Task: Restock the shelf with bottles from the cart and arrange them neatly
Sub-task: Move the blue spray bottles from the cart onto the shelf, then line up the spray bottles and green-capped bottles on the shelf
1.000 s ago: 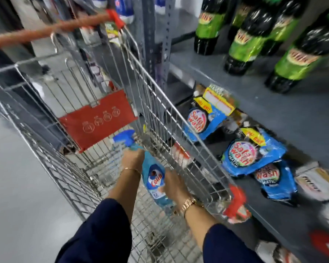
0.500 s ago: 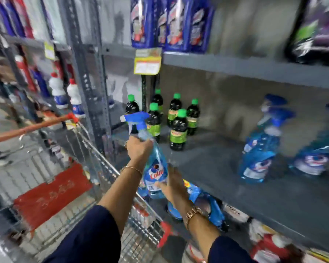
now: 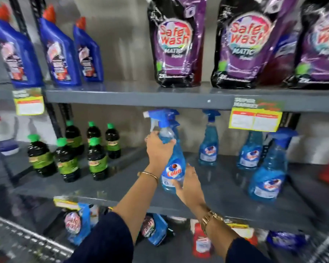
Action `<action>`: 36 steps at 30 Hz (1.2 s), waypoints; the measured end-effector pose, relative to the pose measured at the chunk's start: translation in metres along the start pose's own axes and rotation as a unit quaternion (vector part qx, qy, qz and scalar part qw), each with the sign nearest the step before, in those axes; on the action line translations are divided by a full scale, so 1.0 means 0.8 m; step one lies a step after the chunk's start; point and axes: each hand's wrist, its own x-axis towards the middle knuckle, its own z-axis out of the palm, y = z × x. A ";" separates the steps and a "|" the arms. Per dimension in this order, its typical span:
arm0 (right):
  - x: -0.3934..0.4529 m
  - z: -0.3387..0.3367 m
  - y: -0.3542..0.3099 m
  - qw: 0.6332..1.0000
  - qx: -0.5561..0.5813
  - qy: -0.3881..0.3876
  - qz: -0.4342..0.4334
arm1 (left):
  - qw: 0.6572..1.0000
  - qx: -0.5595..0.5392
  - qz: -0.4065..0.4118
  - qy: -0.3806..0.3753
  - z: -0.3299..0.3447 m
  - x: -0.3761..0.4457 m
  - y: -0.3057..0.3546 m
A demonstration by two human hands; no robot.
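**Spray bottle held upright over the middle shelf**

The left hand point(image 3: 158, 149) grips a blue Colin spray bottle point(image 3: 172, 164) around its neck, just under the blue trigger head, with the fingers point(image 3: 150, 138) wrapped closed on it. The right hand point(image 3: 188, 184) presses against the lower right side of the same bottle, its fingers curled around the base beside the label. The bottle stands upright at the middle of the grey shelf point(image 3: 122, 185); whether its base touches the shelf surface cannot be told.

To the right on the same shelf stand more blue spray bottles point(image 3: 209, 147), spaced apart, the nearest to the front point(image 3: 268, 175) at the far right. To the left is a cluster of dark bottles with green caps point(image 3: 97, 158). On the shelf above sit purple Safe Wash pouches point(image 3: 176, 42) and, to the left, blue bottles with red caps point(image 3: 59, 52). A yellow price tag point(image 3: 254, 120) hangs from the upper shelf edge. The wire cart point(image 3: 27, 238) shows at the lower left corner. Both sleeves are dark blue, and each wrist carries a gold band.
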 end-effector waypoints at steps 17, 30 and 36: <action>0.017 -0.066 0.180 0.983 0.005 0.047 0.177 | 0.982 0.059 0.105 -0.146 0.219 -0.051 -0.019; 0.016 -0.058 0.182 0.975 0.091 0.098 0.178 | 0.971 0.018 0.132 -0.198 0.198 -0.045 -0.043; 0.005 -0.070 0.178 0.981 0.029 0.067 0.179 | 0.961 0.127 0.161 -0.187 0.134 -0.054 -0.099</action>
